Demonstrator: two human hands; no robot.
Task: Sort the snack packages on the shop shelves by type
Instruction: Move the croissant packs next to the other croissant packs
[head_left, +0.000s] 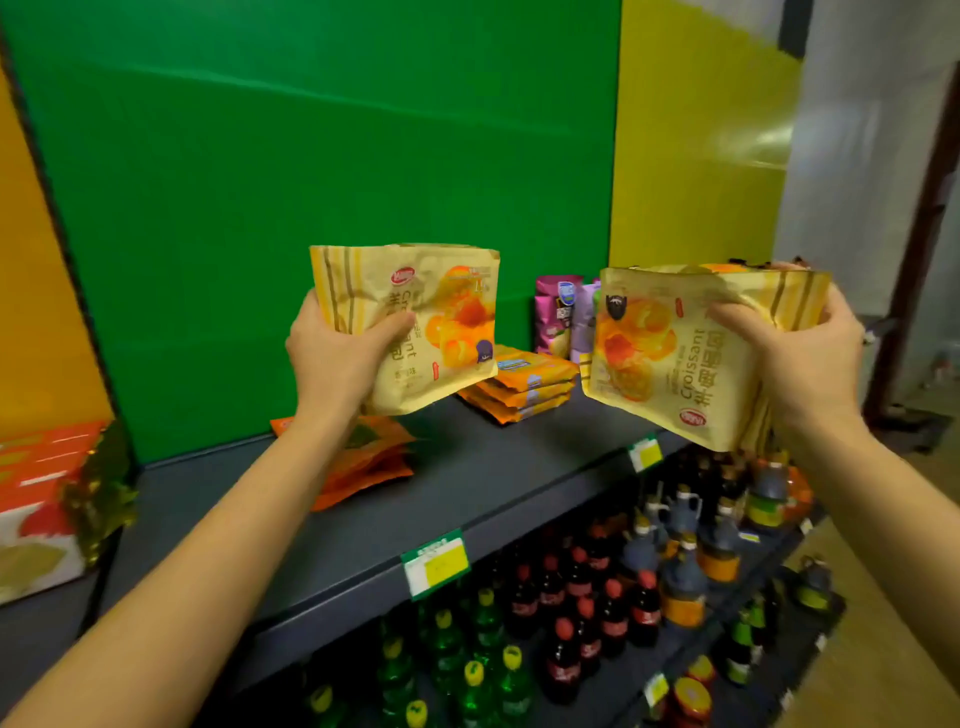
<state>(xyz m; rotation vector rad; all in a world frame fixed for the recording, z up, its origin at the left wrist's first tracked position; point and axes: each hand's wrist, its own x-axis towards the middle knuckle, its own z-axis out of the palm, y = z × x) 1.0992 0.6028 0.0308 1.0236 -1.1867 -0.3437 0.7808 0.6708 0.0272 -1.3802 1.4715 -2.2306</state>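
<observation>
Behind everything stands a green back panel (311, 208), with a yellow panel (696, 156) next to it on the right-hand side and an orange one at the far left edge. A dark grey shelf (467, 483) runs below both hands, carrying green-and-yellow price tags (435, 564) on its front lip.

From the head view, the left hand (337, 353) is closed around the lower left edge of a yellow croissant packet (415, 322), thumb across its front, holding it upright and clear of the shelf. The right hand (800, 358) grips a second croissant packet (675, 358) by its right edge; this one is turned on its side, so its print reads sideways. More yellow packet edges show behind it in the same grip, though how many I cannot tell.

Between the two hands, further back on the shelf, lies a flat stack of orange packets (524, 387), and beyond that stand purple pouches (563, 312) against the back panel. Just under the left wrist sits another pile of orange packets (374, 457). Far out past the left forearm, a red-and-white box (36, 499) rests at the shelf's end.

Beneath both forearms, the lower shelves hold green bottles (483, 670), dark red-capped bottles (587, 597) and dark jug-shaped bottles (685, 571).
</observation>
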